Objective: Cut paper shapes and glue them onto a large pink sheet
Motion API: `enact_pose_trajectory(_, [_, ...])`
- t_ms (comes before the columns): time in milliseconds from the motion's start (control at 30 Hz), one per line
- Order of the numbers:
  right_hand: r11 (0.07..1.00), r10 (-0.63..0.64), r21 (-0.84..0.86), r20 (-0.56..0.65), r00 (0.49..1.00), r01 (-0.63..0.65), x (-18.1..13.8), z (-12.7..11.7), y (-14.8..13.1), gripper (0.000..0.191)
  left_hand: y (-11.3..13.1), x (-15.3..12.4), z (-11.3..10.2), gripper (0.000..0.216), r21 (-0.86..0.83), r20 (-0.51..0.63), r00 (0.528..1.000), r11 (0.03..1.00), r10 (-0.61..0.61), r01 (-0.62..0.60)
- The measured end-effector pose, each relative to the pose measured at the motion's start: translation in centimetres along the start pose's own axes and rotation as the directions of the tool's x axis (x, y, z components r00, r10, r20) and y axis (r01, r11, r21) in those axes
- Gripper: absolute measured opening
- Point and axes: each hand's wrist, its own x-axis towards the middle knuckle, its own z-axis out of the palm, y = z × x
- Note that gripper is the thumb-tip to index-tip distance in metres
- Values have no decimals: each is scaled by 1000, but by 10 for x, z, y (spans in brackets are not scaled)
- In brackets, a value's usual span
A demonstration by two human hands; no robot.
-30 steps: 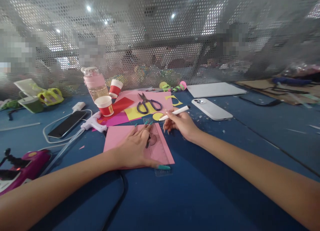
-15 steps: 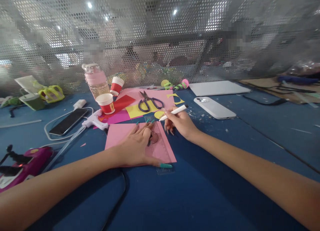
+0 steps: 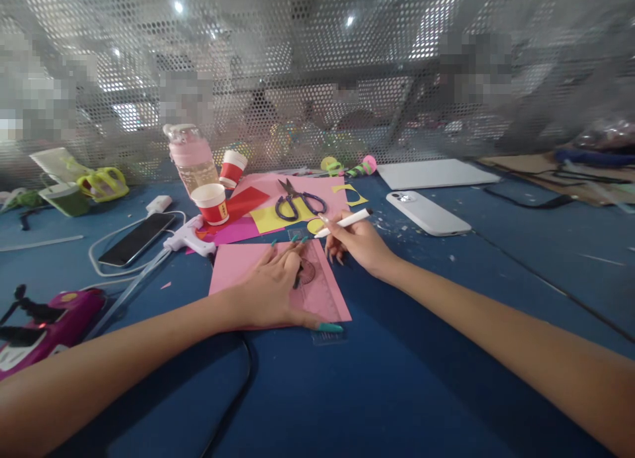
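hands (image 3: 272, 280) over blue table (image 3: 347, 392), perforated screen (image 3: 307, 67) behind

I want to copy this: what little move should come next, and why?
Perhaps draw the pen along the ruler: the left hand spreads over it and pink paper, and the right hand holds the pen near the paper's far corner.

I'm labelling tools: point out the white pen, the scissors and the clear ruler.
White pen (image 3: 355, 217): head view, upper barrel.
Scissors (image 3: 289, 196): head view, where blades meet handles.
Clear ruler (image 3: 308, 271): head view, curved marking near its middle.
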Motion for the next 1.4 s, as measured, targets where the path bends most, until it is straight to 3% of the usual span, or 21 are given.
enact_pose_trajectory(733, [998, -14, -65, 27, 1000, 16, 3, -3, 6, 40, 1, -1, -2, 101, 10, 34, 999, 999, -39, 38])
enact_pose_trajectory(1400, [997, 17, 81, -4, 1000, -17, 2, -6, 7, 35, -3, 0, 2, 105, 27, -15, 1000, 1000, -2, 2])
